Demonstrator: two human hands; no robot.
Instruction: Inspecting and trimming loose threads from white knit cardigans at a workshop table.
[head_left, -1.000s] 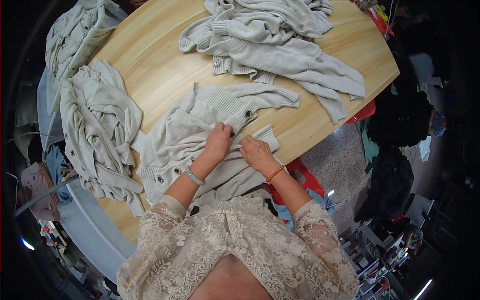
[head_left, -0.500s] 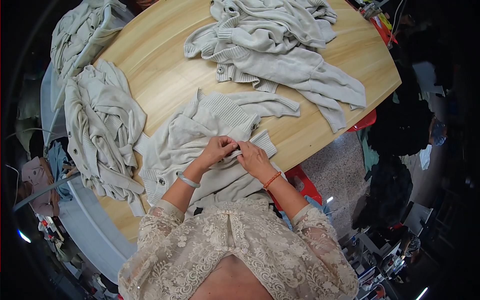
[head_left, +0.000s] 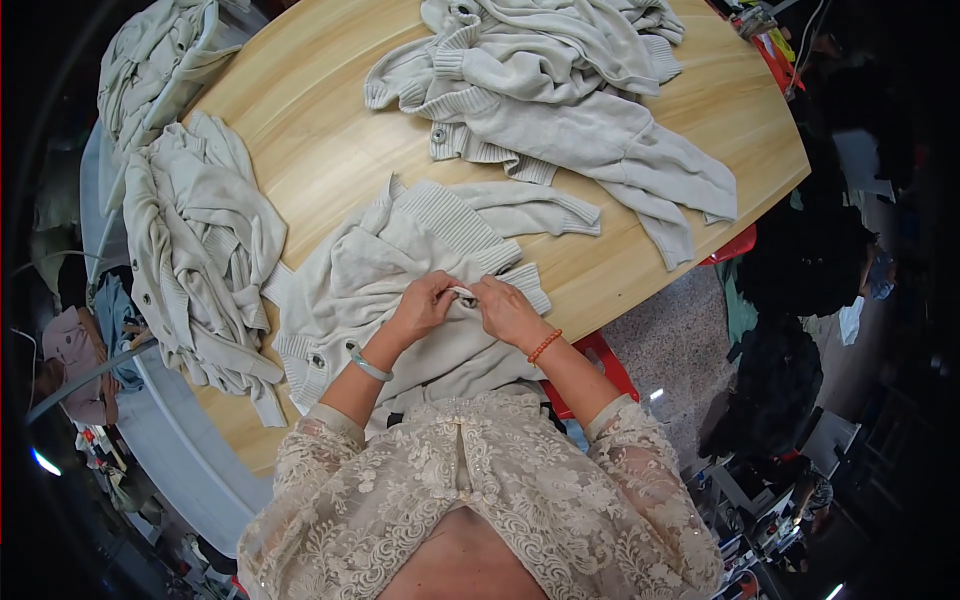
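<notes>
A pale grey knitted cardigan (head_left: 375, 260) with ribbed edges lies spread at the near edge of the table, partly over my lap. My left hand (head_left: 428, 300), with a light bangle at the wrist, pinches a fold of its button edge. Close beside it my right hand (head_left: 508, 313), wearing an orange bead bracelet, grips the same edge. A dark round button (head_left: 467, 301) shows between the two hands. More buttons sit on the cardigan's ribbed band at the lower left. The fingertips are partly hidden by the cloth.
On the wooden table (head_left: 310, 120), a heap of similar cardigans (head_left: 560, 110) lies at the far right. Another cardigan (head_left: 200, 250) lies at the left, by a cloth-lined bin (head_left: 215, 45) with more knitwear. A red stool (head_left: 605, 370) stands under the right edge.
My hands have drawn slightly apart along the button edge, and the button now shows between them. The cardigan's ribbed hem has shifted a little. The view has moved slightly.
</notes>
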